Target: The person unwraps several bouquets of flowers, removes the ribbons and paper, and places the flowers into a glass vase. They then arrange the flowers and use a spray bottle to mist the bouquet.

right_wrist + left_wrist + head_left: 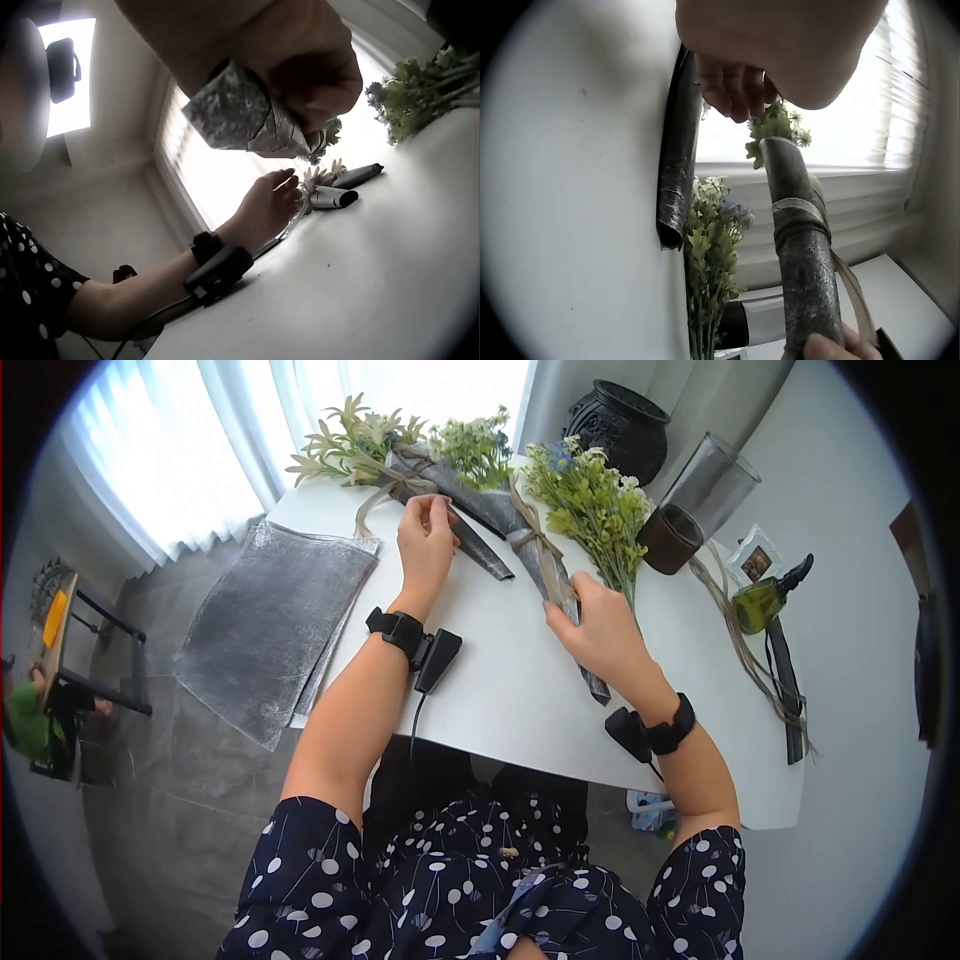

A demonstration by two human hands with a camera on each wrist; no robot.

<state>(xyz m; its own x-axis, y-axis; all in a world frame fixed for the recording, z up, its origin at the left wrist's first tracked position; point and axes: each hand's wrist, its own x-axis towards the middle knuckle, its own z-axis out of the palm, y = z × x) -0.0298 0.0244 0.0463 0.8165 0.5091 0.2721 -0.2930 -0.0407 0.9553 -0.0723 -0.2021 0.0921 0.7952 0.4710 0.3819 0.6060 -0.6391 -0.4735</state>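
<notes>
My right hand (600, 628) grips the lower part of a slim bouquet (806, 277) rolled in dark grey paper, with twine tied around its middle. Small white flowers and green leaves (472, 448) show at its top. A second grey-wrapped bouquet (480, 547) lies on the table to the left, tied with a twine bow (408, 484) and topped with pale lily-like flowers (350, 448). My left hand (425, 542) is over this wrap near the bow, its fingers loosely bent; nothing shows held between them in the left wrist view.
Grey paper sheets (275, 615) overhang the white table's (480, 680) left edge. Unwrapped flower stems (595, 510) lie at the right. Beyond them stand a black pot (618, 435) and a glass vase (710, 480). Twine strands (745, 630), a green bottle (758, 606) and a small frame (752, 555) are farther right.
</notes>
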